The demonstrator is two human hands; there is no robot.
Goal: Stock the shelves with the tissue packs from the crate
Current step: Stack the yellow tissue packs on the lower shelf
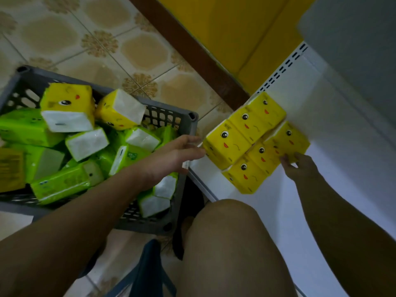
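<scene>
Bare knee (231,243) filled the six o'clock foreground, with the white shelf (321,179) running from there up toward one o'clock. At nine o'clock sat the grey crate (184,125), heaped with green packs (57,185) and two loose yellow packs (68,106) lying at odd angles.

On the shelf, six yellow tissue packs (255,142) lay in two rows of three, faces up, their rows running from about seven o'clock to one o'clock.

Left hand (177,155) reached across the crate's corner, fingers spread and holding nothing, tips just at the row's near end. Right hand (300,166) had its fingertips pressed on the far row's edge, curled but gripping no pack.

Squaring the block likely wanted both palms pushing inward together, keeping the rows parallel to the shelf edge and flush before fetching more.
</scene>
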